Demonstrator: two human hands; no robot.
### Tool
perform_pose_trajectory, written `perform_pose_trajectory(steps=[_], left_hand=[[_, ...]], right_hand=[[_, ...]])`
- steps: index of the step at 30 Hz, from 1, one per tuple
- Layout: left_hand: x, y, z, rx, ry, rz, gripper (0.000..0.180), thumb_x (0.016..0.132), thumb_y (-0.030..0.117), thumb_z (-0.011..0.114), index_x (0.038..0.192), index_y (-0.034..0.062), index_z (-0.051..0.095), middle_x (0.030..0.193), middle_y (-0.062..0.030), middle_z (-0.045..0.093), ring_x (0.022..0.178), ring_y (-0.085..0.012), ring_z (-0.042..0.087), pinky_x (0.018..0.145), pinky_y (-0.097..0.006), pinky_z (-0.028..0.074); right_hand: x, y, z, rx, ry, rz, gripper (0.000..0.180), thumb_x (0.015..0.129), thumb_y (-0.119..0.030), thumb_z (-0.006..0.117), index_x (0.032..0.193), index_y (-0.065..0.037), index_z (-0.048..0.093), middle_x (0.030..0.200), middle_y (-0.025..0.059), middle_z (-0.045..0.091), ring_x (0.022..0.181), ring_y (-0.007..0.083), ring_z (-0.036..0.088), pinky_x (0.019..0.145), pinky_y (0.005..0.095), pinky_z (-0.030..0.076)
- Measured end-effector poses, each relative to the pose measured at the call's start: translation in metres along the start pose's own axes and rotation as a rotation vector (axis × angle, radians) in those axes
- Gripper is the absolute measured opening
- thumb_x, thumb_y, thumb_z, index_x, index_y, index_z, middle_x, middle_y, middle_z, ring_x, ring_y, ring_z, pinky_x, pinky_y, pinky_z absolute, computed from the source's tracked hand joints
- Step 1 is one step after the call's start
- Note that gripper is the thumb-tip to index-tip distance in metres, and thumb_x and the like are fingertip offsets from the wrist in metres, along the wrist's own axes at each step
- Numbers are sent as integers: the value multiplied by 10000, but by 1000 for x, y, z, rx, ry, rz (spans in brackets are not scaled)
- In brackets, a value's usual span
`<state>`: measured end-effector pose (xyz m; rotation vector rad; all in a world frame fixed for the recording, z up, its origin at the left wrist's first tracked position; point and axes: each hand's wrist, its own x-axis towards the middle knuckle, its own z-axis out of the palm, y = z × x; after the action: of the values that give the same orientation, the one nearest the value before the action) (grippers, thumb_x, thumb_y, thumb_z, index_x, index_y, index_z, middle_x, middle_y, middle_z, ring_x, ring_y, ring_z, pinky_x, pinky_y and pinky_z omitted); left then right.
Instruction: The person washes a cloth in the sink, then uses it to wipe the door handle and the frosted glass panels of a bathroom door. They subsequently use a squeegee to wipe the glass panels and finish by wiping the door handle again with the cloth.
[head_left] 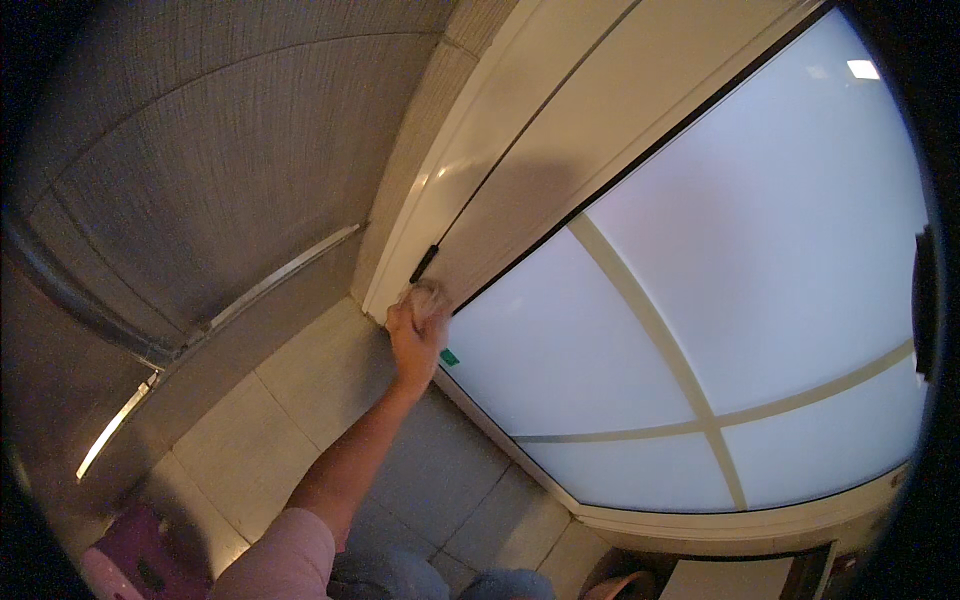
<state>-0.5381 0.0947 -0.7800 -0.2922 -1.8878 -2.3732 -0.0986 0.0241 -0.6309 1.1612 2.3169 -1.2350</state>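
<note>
While one bare arm in a pale pink sleeve (285, 555) stretches up from the bottom edge toward the centre of the frame, its hand (413, 335) presses a small crumpled light-coloured cloth (428, 297) against the cream door frame (480, 190). The cloth sits bunched above the knuckles, under the fingers (405, 318), which are clenched around it. Which hand this is cannot be told. To the right, a large frosted white glass panel with thin cream bars (700, 300) fills the frame. Grey floor tiles (300, 400) lie at lower left, beside a purple plastic stool (135, 565).
</note>
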Motion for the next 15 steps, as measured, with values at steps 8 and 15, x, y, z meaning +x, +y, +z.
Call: perform_pose_trajectory(steps=[8, 15], left_hand=[[35, 140, 53, 100, 41, 519, 531, 644, 134, 670, 1133, 76, 471, 978, -167, 432, 889, -329, 444, 755, -386, 396], [-19, -11, 18, 120, 178, -18, 431, 726, 152, 616, 1075, 3, 410, 1033, -173, 452, 969, -294, 461, 852, -378, 357]], right_hand=[[-5, 13, 4, -59, -63, 42, 232, 847, -164, 492, 1018, -11, 529, 883, 125, 575, 764, 219, 538, 675, 319, 440], [-5, 11, 14, -49, -9, 51, 209, 842, -156, 497, 989, -14, 541, 867, 128, 567, 785, 218, 540, 677, 315, 441]])
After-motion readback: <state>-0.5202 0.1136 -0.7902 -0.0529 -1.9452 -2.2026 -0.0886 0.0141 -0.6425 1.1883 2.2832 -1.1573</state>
